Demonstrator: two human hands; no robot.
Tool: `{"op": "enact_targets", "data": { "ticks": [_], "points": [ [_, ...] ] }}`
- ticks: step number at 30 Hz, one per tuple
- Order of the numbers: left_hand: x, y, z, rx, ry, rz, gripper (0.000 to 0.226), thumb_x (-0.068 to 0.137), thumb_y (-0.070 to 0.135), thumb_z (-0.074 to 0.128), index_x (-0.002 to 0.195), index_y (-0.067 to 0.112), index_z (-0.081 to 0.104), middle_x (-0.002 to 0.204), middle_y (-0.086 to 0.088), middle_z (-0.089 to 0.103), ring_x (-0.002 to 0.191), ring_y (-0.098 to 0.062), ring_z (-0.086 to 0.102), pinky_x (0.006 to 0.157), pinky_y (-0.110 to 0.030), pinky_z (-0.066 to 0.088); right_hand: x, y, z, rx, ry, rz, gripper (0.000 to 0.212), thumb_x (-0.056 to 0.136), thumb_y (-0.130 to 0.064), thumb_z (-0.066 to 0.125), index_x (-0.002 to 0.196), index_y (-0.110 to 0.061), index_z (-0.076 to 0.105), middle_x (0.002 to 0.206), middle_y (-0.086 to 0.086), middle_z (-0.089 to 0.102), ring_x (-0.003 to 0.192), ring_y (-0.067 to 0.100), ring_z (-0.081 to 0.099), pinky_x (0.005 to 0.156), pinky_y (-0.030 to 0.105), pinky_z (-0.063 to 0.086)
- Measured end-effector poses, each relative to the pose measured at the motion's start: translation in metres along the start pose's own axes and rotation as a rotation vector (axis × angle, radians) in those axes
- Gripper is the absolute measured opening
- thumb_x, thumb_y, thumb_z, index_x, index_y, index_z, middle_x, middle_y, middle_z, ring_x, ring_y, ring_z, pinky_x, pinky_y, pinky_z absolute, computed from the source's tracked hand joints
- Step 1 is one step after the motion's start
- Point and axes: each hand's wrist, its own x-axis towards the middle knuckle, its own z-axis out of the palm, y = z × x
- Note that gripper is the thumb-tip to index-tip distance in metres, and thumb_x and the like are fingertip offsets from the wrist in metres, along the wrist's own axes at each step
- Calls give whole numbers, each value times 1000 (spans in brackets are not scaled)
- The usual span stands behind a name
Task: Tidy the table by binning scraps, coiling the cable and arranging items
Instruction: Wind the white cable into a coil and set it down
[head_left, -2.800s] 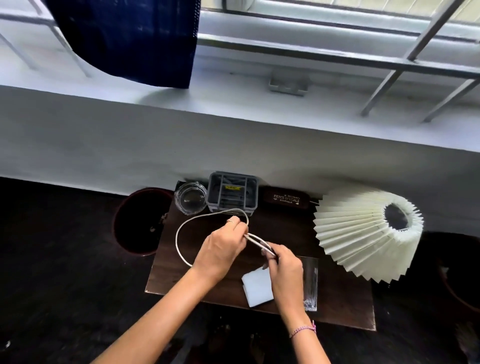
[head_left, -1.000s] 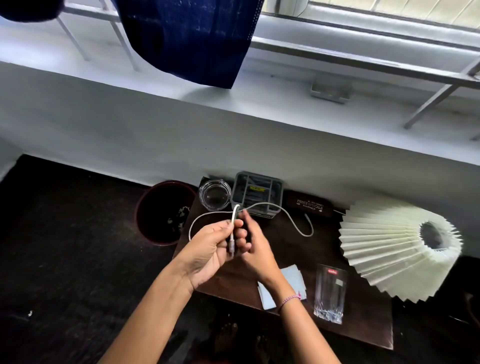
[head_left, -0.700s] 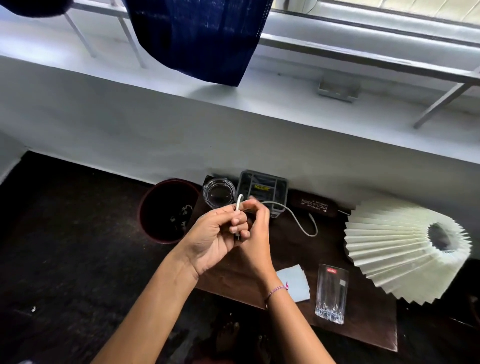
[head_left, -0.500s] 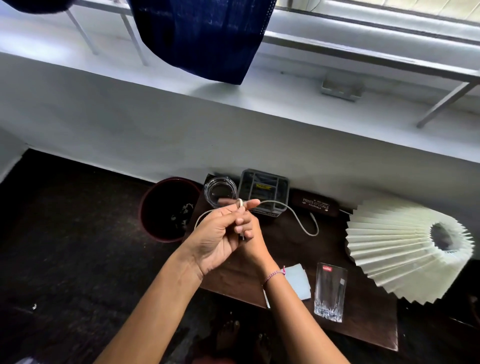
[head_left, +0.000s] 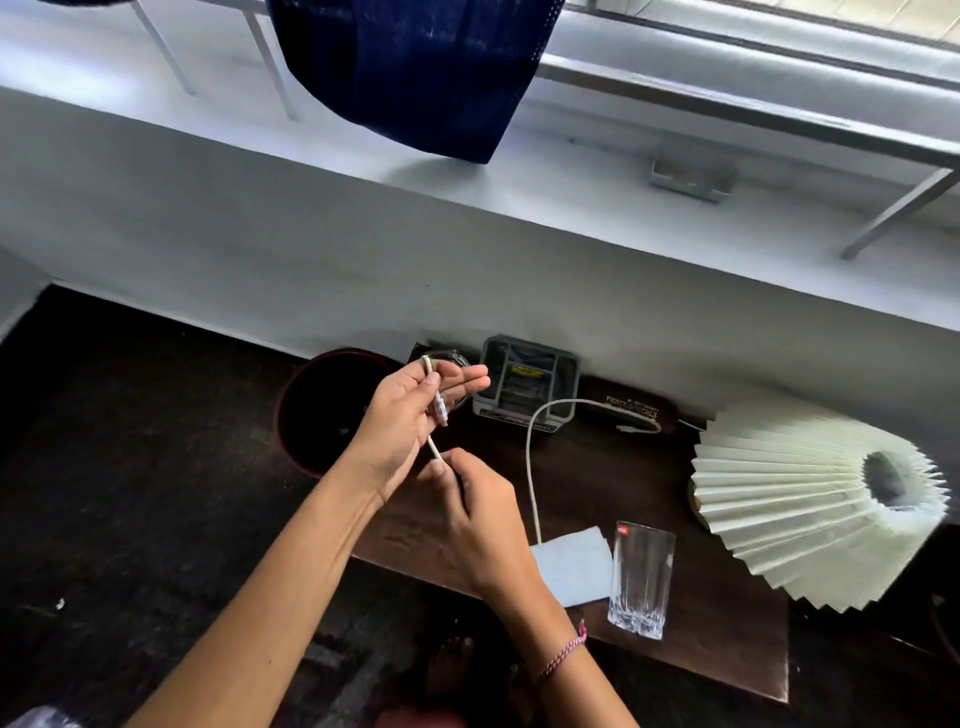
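Hands (head_left: 410, 421) pinching cable (head_left: 530, 467) above table (head_left: 727, 623).
Left half-open, plug end across fingers; right (head_left: 478, 519) gripping just below, rest trailing rightward.

Thin white cable (head_left: 529, 457) looped over raised left-hand fingers, plug end hanging across the palm, pinched lower down, then arcing over the dark table (head_left: 727, 613) to the grey organiser (head_left: 527, 383).
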Motion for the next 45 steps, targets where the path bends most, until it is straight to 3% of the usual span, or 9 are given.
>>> {"op": "enact_targets", "data": {
  "ticks": [4,8,12,18,22,26,31,40,45],
  "points": [
    [-1,-4,-3,236,-58,52,31,98,-1,27,85,9,53,105,-12,67,95,-13,69,88,-25,52,13,-11,-16,-266,36,-37,25,95,-34,45,84,-20,63,86,-1,61,81,16,57,71,35,47],
    [-2,-2,-10,393,-105,11,32,97,1,32,84,15,58,78,-3,64,60,-3,59,58,-19,45,30,-17,-38,-445,130,-87,24,85,-46,56,87,-27,70,97,-8,67,88,15,63,63,29,43],
    [-7,1,-14,349,-275,-118,29,97,2,31,93,6,60,70,4,71,64,-4,65,62,-13,49,48,-21,-63,-597,218,-114,35,67,-60,66,78,-27,71,76,-3,64,72,17,63,53,25,34],
    [-12,10,-16,159,-404,-306,33,96,9,30,97,2,62,75,-11,73,68,-16,68,73,-23,56,68,-17,-80,-326,144,-19,22,58,-52,76,65,-31,70,69,-6,68,67,7,62,58,30,47],
    [-18,12,-14,-157,-448,-347,37,91,17,37,98,0,68,80,-16,72,78,-24,71,97,-46,46,71,-5,-77,143,58,59,17,67,-26,79,55,-31,68,56,-12,68,56,-3,59,58,13,47],
    [-21,10,0,-432,-428,-336,40,86,18,37,96,-3,70,93,-22,73,92,-33,70,84,-37,56,61,11,-56,414,40,183,18,80,-23,67,62,-23,69,54,-14,65,57,-2,56,58,15,46],
    [-17,10,17,-600,-383,-259,42,90,16,33,110,-7,62,119,-27,62,113,-34,60,99,-40,48,43,14,-30,393,201,258,37,82,2,49,49,-16,47,43,-5,43,39,-1,34,41,16,29],
    [3,3,27,-491,-169,-173,41,97,16,23,122,-5,48,133,-23,52,122,-28,52,108,-38,35,26,-2,-25,180,150,273,31,95,-20,45,70,-23,62,56,-9,52,51,1,42,49,15,33],
    [8,-4,27,-297,-110,-99,38,98,11,23,122,-3,49,128,-21,54,123,-28,52,112,-37,32,24,-10,-39,-154,74,255,24,94,-27,46,108,-20,65,102,2,71,96,17,62,72,24,42]
  ]
}}
